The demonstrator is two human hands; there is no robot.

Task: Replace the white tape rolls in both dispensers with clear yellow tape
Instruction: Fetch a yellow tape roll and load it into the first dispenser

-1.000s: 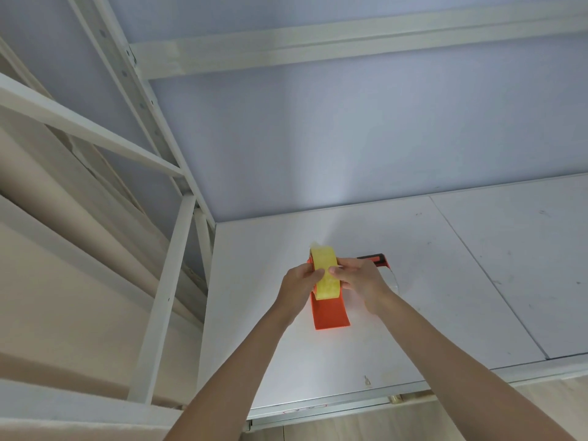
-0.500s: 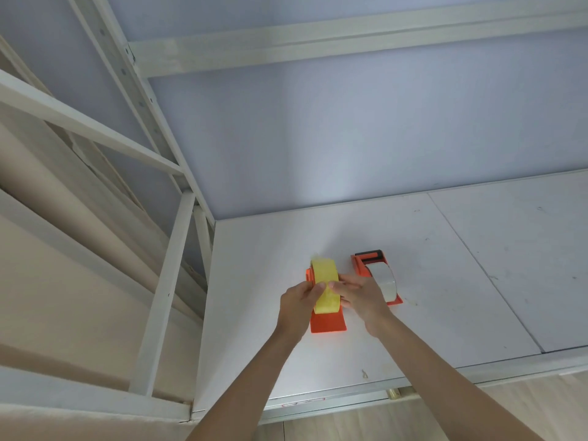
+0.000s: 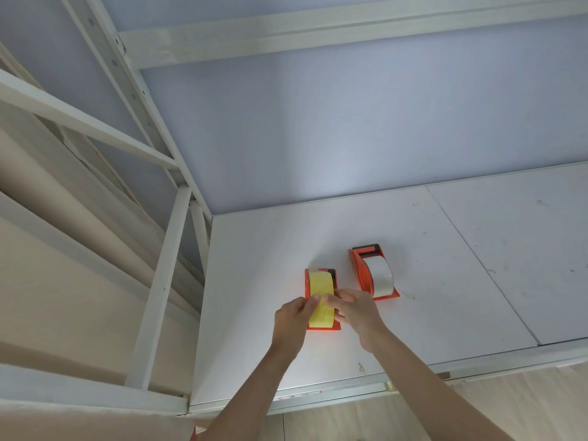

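Note:
Two orange tape dispensers lie on the white shelf board [image 3: 261, 351]. The left dispenser [image 3: 306, 281] holds a yellow tape roll [image 3: 320, 292]. My left hand [image 3: 294, 319] grips the roll's left side and my right hand [image 3: 353, 308] grips its right side, thumbs and fingertips pressed on the tape near its lower half. The right dispenser [image 3: 359, 270] stands just beyond my right hand and carries a white tape roll [image 3: 378, 276]; a black blade end shows at its far tip.
White metal shelf uprights [image 3: 159, 297] rise at the left. A pale blue back wall [image 3: 350, 128] closes the shelf. A seam [image 3: 480, 265] splits the board at the right. The shelf's front rail [image 3: 318, 397] runs below my forearms.
The view has tilted, so the right dispenser with the white roll has come fully into sight. Both hands stay on the yellow roll, which sits lower in the left dispenser.

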